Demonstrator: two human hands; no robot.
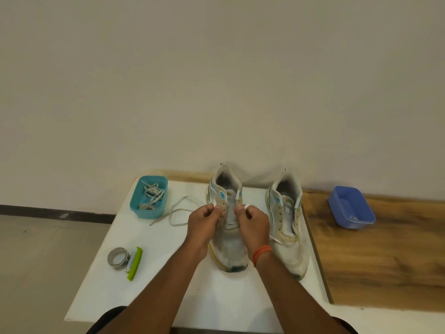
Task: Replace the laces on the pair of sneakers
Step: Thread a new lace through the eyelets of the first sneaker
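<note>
Two worn white sneakers stand side by side on the white table, toes toward the person. Left sneaker sits at table centre; both hands work its eyelet rows. Left hand pinches a white lace at the left eyelets, the lace looping away toward 9 o'clock across the table. Right hand (orange band on the wrist) pinches a white lace end at the right eyelets. Right sneaker stands just beside, at 3 o'clock, untouched. Teal tub with tangled old laces at 10 o'clock. Tape roll with a green cutter at 8 o'clock. Blue tub well apart at 3 o'clock on a wooden surface.
</note>
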